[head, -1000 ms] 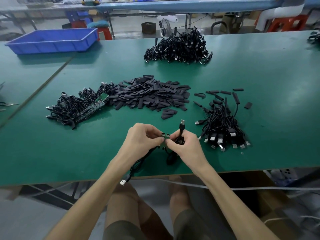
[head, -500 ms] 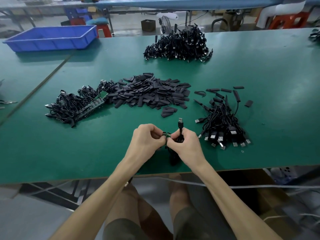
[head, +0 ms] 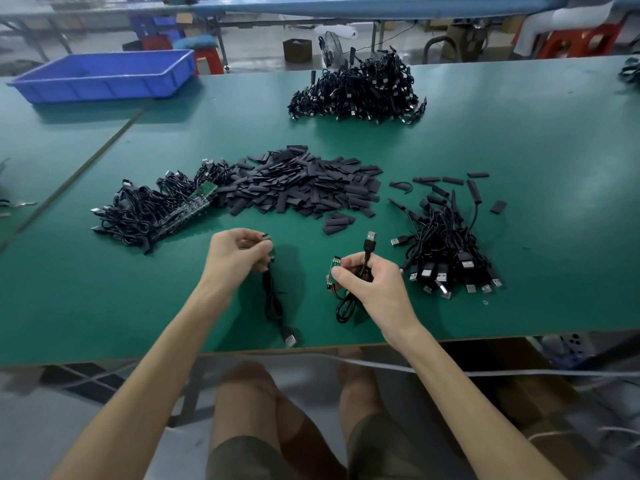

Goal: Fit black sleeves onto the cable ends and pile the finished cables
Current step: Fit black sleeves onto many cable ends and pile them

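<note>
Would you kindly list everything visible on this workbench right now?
Green work table: one, green, throughout.
Blue plastic tray: one, blue, far left.
Large black cable heap: one, black, far centre.
Heap of flat black sleeves: one, black, centre.
Heap of black cables with green circuit boards: one, black and green, left of sleeves.
Heap of black USB cables: one, black, near right.
Loose black sleeves: several, black, behind that heap.
Black cable in left grip: one, black, trailing on table.
Black cable in right grip: one, black, plug upward.
Left hand: one, pinching its cable's end.
Right hand: one, curled round its cable.
</note>
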